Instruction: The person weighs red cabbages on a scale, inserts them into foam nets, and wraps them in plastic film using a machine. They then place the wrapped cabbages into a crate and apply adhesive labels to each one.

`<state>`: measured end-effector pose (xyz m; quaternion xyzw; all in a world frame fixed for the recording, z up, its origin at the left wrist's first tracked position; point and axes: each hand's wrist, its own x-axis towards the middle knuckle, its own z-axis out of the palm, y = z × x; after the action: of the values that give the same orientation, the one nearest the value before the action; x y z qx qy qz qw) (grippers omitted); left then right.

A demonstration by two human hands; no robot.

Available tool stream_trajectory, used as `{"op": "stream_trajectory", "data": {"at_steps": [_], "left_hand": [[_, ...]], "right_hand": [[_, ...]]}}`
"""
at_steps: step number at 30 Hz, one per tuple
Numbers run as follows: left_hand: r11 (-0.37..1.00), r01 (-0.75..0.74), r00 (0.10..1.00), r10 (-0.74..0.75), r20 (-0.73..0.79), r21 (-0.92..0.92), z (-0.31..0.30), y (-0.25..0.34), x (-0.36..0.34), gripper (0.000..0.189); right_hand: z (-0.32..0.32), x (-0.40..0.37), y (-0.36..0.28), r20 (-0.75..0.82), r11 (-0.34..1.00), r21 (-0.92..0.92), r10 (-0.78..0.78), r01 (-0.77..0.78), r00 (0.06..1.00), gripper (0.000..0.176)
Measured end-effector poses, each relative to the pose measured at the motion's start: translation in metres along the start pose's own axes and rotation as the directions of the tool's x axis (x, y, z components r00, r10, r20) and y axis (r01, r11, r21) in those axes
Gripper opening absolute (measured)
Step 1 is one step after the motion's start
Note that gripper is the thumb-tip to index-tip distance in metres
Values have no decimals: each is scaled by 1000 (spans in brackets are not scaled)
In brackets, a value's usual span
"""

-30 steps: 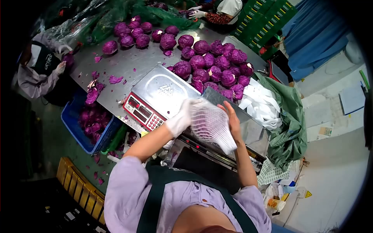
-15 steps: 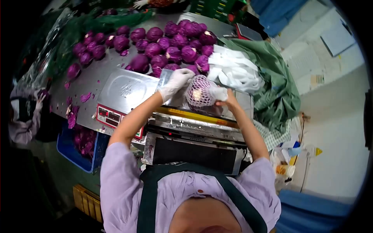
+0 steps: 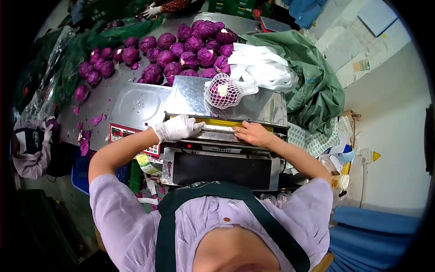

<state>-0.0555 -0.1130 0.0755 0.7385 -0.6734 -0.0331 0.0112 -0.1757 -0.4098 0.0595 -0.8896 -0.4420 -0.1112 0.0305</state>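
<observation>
A purple cabbage in a white foam net (image 3: 223,90) lies on the metal top of the wrapping machine (image 3: 186,93), the net's gathered end pointing right. Below it, at the yellow-edged slot, my left hand (image 3: 180,128), in a white glove, is closed with its fingertips pinched at the left part of a shiny strip of clear plastic film (image 3: 218,128). My bare right hand (image 3: 254,134) pinches at the strip's right part, thumb and fingers together. Both hands are apart from the cabbage. The film is thin and hard to make out.
Several loose purple cabbages (image 3: 165,58) cover the table's back. White foam nets (image 3: 258,68) are piled right of them, beside a green cloth (image 3: 317,81). A scale (image 3: 136,106) stands left of the machine. Co-workers' hands show at far left (image 3: 48,131) and top (image 3: 152,11).
Both hands have let go of the netted cabbage, which now rests on the machine top. They have come down toward me to the slot at the machine's front.
</observation>
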Motion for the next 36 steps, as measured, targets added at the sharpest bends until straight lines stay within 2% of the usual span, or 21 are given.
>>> {"op": "stream_trajectory", "data": {"at_steps": [3,4,5,6,7,8,11,13,14,15,17,18,19,21,25,28,29,31,32,34,36], "left_hand": [[981,98,991,-112,-74,-169,5,8,-23,19],[884,273,955,-296,-2,-380,-4,18,-33,12],[859,155,974,-214,-67,-488,-11,17,-45,8],[515,398,905,-355,234,-759,-53,34,-47,5],[168,380,892,-328,312,-910,-74,37,-54,8],[442,245,959,-240,149,-863,-102,32,-58,10],[277,38,770,-620,-148,-960,-161,-2,-40,16],[285,-153,759,-579,-297,-946,-146,-45,2,20],[486,-61,801,-497,-333,-872,-122,-63,22,33],[584,171,835,-513,-198,-794,-105,-67,39,58],[510,235,932,-360,43,-828,-76,-71,68,111],[661,20,969,-198,-150,-750,-30,-83,82,119],[599,-34,916,-302,-265,-800,9,-82,91,121],[396,79,898,-427,-107,-915,7,-77,98,120],[282,34,802,-580,-142,-959,13,-67,97,110],[130,17,828,-558,-59,-991,-7,-16,60,97],[-41,-6,854,-520,16,-999,-26,14,41,91],[311,244,873,-484,68,-918,-55,62,0,77],[313,297,894,-423,148,-902,-41,74,-10,74],[-2,654,726,-279,628,-757,-10,87,-19,73],[-527,563,745,-10,667,-637,33,104,-19,78]], "right_hand": [[-10,-20,-29,41,872,161,462,-463,886,17],[-18,-29,-39,-13,793,416,494,-445,869,17],[-44,-31,-52,16,694,546,551,-469,834,16],[-91,-25,-63,354,314,694,634,-648,687,17],[-127,-25,-65,324,259,747,661,-612,676,17],[-155,-26,-66,299,202,796,688,-571,661,18],[-170,-5,-25,-351,467,884,648,12,675,12],[-169,33,13,-329,574,774,725,-267,605,26],[-141,42,46,-285,713,557,647,-427,707,60],[-118,57,61,-75,640,488,708,-593,702,95],[-49,61,91,186,676,308,647,-669,740,117],[-19,55,100,208,662,328,645,-674,735,114],[-24,62,96,253,504,570,643,-649,722,108],[-16,55,98,190,483,562,715,-672,673,101],[-14,49,89,-5,521,639,738,-566,675,95],[-37,46,38,220,172,854,736,-491,640,87],[-47,39,15,199,249,827,708,-503,677,86],[-45,21,-42,316,172,826,648,-537,693,80],[-38,16,-66,547,-176,808,581,-563,603,77],[-26,14,-98,826,-645,544,301,-537,476,73],[6,9,-119,890,-848,335,142,-410,432,72]]}}
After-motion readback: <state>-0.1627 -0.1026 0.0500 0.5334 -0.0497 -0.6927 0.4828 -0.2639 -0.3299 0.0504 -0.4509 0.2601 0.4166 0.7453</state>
